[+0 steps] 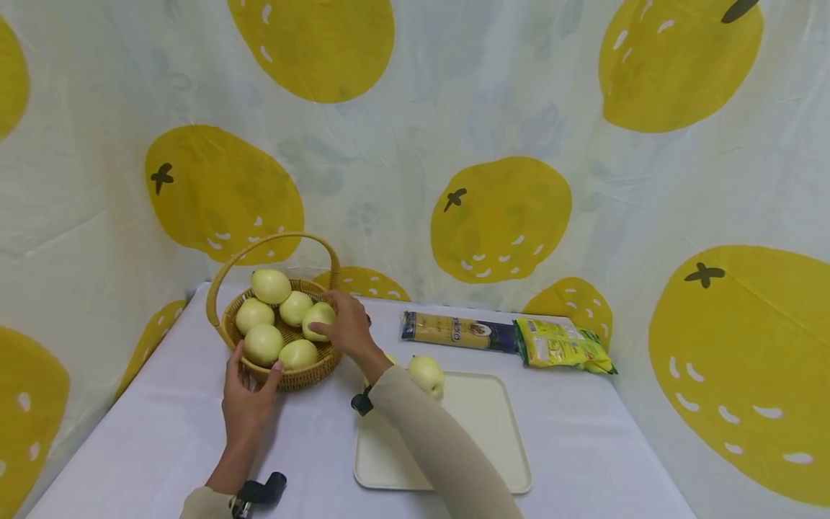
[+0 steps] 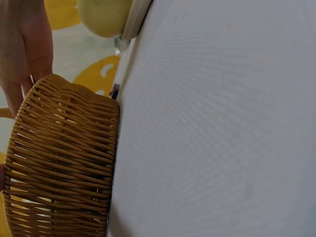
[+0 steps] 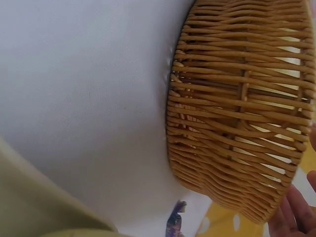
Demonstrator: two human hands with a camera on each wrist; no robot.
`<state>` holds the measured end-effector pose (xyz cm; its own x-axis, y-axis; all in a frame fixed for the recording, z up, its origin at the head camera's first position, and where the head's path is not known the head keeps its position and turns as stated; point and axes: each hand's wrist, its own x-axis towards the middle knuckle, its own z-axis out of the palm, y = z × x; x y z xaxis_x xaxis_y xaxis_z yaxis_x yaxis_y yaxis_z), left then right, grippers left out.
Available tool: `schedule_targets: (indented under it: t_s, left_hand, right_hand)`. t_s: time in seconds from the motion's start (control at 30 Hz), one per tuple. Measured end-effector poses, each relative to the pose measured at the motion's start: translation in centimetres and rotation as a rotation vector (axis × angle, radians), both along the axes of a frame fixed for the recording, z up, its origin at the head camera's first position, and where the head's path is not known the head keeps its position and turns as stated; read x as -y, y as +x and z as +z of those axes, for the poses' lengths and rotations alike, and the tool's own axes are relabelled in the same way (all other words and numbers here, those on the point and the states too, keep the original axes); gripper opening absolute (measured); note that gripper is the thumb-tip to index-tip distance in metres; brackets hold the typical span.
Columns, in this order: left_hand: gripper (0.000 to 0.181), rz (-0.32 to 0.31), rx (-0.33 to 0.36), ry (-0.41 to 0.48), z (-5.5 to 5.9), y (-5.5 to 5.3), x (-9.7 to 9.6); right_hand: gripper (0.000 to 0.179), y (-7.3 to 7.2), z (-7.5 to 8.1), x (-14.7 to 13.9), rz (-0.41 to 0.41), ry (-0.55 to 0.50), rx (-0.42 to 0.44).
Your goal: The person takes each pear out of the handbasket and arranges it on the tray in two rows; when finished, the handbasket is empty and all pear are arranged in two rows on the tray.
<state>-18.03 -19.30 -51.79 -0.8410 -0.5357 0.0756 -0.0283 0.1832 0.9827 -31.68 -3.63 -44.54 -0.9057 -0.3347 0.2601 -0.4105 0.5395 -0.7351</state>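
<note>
A round wicker basket (image 1: 305,377) with a tall arched handle stands at the left of the table, with several pale yellow pears (image 1: 264,344) inside. My left hand (image 1: 248,404) holds the basket at its near left rim, thumb towards the front. At the basket's right side, my right hand (image 1: 350,328) grips a pear (image 1: 320,321) among the others. Another pear (image 1: 426,375) sits at the far edge of a cream tray (image 1: 454,440), and one more beside it is mostly hidden by my right wrist. In the left wrist view, the right hand (image 2: 27,44) shows beyond the basket wall.
A blue and gold packet (image 1: 457,331) lies at the back of the table, with yellow-green packets (image 1: 560,344) at its right end. My right sleeve (image 1: 447,447) crosses over the tray. A fruit-printed curtain (image 1: 402,144) rises behind the white tablecloth (image 1: 155,447).
</note>
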Motion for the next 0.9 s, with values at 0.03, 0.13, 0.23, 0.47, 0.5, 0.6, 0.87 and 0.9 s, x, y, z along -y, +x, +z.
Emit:
schedule_targets:
  t_s: [0.03, 0.13, 0.23, 0.47, 0.5, 0.6, 0.87, 0.9]
  left_hand:
    - [0.092, 0.001, 0.001, 0.000, 0.0, 0.0, 0.0]
    - [0.091, 0.003, 0.003, -0.010, 0.0, 0.0, 0.0]
    - [0.091, 0.004, 0.003, -0.017, 0.0, 0.0, 0.0]
    - [0.092, -0.002, -0.012, -0.006, 0.0, 0.1, -0.1]
    - [0.092, -0.004, -0.015, -0.005, 0.0, 0.1, -0.1]
    - [0.093, -0.006, -0.020, -0.002, 0.0, 0.1, -0.1]
    - [0.093, -0.008, -0.021, 0.007, -0.1, 0.1, 0.1]
    - [0.093, -0.008, -0.020, 0.008, -0.2, 0.0, 0.1]
  right_hand:
    - [0.060, -0.2, -0.2, 0.2, -0.001, 0.010, 0.001]
    - [0.057, -0.6, -0.7, 0.6, 0.000, 0.050, -0.014]
    - [0.057, -0.9, -1.2, 1.0, 0.000, 0.110, -0.035]
    - [0.059, -1.1, -1.5, 1.9, -0.023, 0.285, -0.055]
    - [0.060, -1.1, -1.5, 2.0, -0.028, 0.315, -0.062]
    - [0.061, -1.0, -1.5, 2.2, -0.038, 0.375, -0.073]
    - [0.063, -0.8, -1.4, 2.5, -0.036, 0.460, -0.080]
    - [0.063, -0.8, -1.4, 2.6, -0.033, 0.472, -0.073]
